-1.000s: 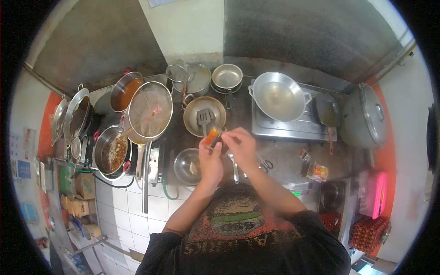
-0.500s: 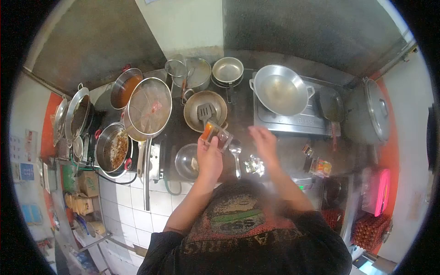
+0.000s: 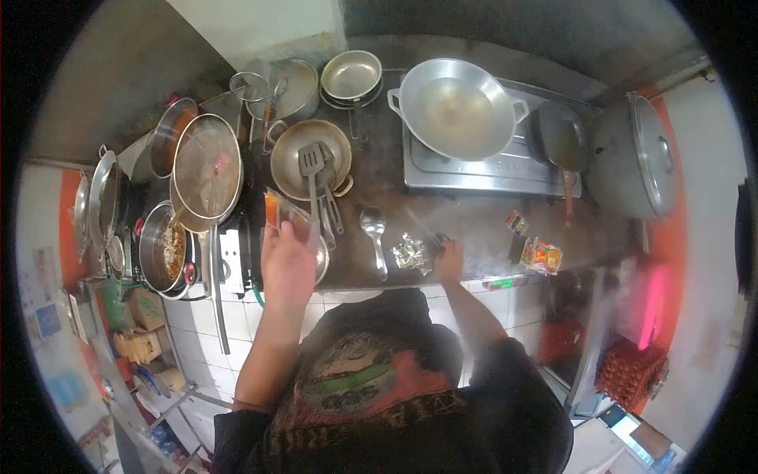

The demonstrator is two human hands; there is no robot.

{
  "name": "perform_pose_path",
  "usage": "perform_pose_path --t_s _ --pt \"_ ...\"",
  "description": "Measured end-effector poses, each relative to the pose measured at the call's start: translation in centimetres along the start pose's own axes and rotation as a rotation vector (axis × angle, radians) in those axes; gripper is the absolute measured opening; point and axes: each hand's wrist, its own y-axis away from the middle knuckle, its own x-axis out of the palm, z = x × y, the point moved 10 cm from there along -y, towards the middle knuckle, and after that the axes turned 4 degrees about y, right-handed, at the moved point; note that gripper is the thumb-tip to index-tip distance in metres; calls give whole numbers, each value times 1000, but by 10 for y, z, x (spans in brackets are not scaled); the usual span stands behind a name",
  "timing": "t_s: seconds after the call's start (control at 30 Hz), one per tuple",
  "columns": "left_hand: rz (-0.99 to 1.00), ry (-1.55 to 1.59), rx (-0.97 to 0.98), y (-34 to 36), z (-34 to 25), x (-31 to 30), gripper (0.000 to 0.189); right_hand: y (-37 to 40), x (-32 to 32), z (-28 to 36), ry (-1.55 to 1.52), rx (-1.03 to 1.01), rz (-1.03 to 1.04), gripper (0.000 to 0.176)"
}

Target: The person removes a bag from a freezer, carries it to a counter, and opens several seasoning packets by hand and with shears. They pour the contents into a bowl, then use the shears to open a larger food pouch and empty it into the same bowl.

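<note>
My left hand [image 3: 287, 261] is closed on a small clear seasoning packet [image 3: 273, 210] with an orange part, held up over the counter's front edge. Behind that hand, a glass bowl [image 3: 323, 261] is mostly hidden. On the counter to the right, my right hand [image 3: 450, 262] has its fingers closed at the dark handle of a thin, blade-like tool [image 3: 427, 228]; its exact kind is too blurred to tell. Just left of this hand lies a crumpled silvery wrapper [image 3: 409, 253], and beyond that a metal serving spoon [image 3: 373, 227].
A worn wok [image 3: 286, 162] holds slotted spatulas [image 3: 312, 159]. At the back, a large two-handled pan [image 3: 458, 110] with liquid sits on a silver stove [image 3: 489, 175]. Noodle packets [image 3: 542, 256] lie at right, near a tall lidded pot [image 3: 620, 166]. Strainers and pans crowd the left.
My right hand has come down to the counter and closed at the dark-handled tool. My left hand, still holding the packet, has shifted left. The camera view has moved too.
</note>
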Motion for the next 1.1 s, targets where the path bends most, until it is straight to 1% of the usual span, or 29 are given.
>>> perform_pose_path --t_s 0.1,0.2,0.23,0.3,0.37,0.43,0.47,0.53,0.6,0.63,0.7,0.73,0.8,0.87,0.97,1.07,1.1 --pt "-46 11 -19 6 -1 -4 27 -7 27 3 -20 -20 148 37" --pt "-31 60 -22 11 -8 -10 29 -13 34 -4 122 54 205 41" --pt "-23 78 -29 13 -10 -7 30 -17 36 -5 95 -19 154 40" --pt "-41 94 -21 19 -19 -1 31 -23 26 2 -5 1 211 41" --pt "-28 133 -4 22 -28 -6 32 -24 28 -8 -59 -57 217 41" --pt "-1 171 4 24 -36 -16 34 -12 -2 7 -68 -161 245 44" --pt "-7 172 17 26 -42 -19 34 -3 2 -14 -195 -90 370 44" --pt "-14 173 35 28 -54 -23 36 14 -12 -12 -384 77 545 44" --pt "-24 184 72 30 -64 -33 38 35 -76 54 -459 73 617 44" --pt "-36 189 89 30 -68 -38 39 43 -107 99 -469 -25 639 44" --pt "-43 203 117 30 -76 -46 40 59 -145 170 -611 -71 671 45" --pt "-36 210 128 29 -79 -50 40 64 -154 200 -747 -17 677 47" --pt "-21 222 144 28 -86 -53 40 70 -169 251 -851 36 712 51" --pt "-7 235 153 29 -91 -53 40 69 -177 291 -784 36 777 54" --pt "-23 278 178 32 -102 -52 44 55 -183 338 -905 -88 748 58" --pt "-39 287 178 36 -110 -53 42 52 -209 398 -626 -462 684 60" --pt "-25 273 186 38 -114 -51 40 51 -216 411 -596 -468 659 60"
